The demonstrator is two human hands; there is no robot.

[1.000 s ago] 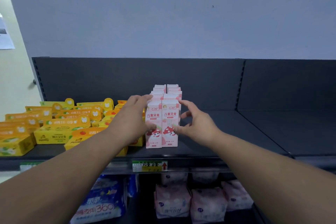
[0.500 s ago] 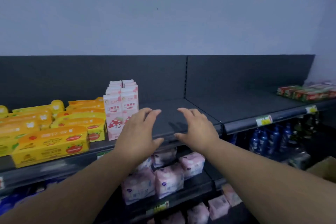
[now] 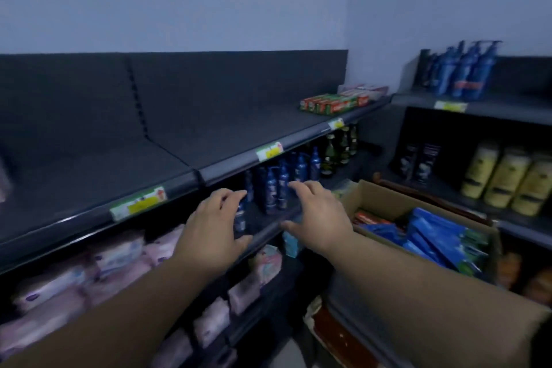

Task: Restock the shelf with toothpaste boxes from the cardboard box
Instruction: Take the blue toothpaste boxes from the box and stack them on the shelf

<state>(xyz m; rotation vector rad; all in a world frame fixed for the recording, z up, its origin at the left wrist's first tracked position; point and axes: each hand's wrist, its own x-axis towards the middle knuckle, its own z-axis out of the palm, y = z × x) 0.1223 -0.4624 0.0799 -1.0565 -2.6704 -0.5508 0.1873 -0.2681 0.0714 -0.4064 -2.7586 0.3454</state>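
Right, both hands are out in front of me and neither one has anything in it. My left hand (image 3: 215, 236) hangs with its fingers spread and loosely bent, thumb out to the side. My right hand (image 3: 319, 218) is just beside it on the right, fingers spread the same way, gripping nothing.

Between the 2 hands and just beyond them, dark blue bottles (image 3: 277, 185) stand on the tier under the top shelf (image 3: 89, 188). My left fingertips overlap the nearest bottle, and I cannot tell whether they touch it.

The cardboard box (image 3: 376, 197) sits just right of my right hand, open at the top. Inside, blue packs (image 3: 433, 233) lie stacked at a slant, with a red box (image 3: 367, 216) in the corner nearest that hand. Blur hides all print.

Above and beyond both hands runs the dark top shelf, with yellow-green price tags (image 3: 137, 203) on its front lip. Far beyond my right hand, at the shelf's far end, lies a row of red and green boxes (image 3: 334, 103).

Below my left hand, pink soft packs (image 3: 74, 275) fill the lower tiers. Well right of my right hand, past the cardboard box, pale yellow canisters (image 3: 504, 179) stand in a row.
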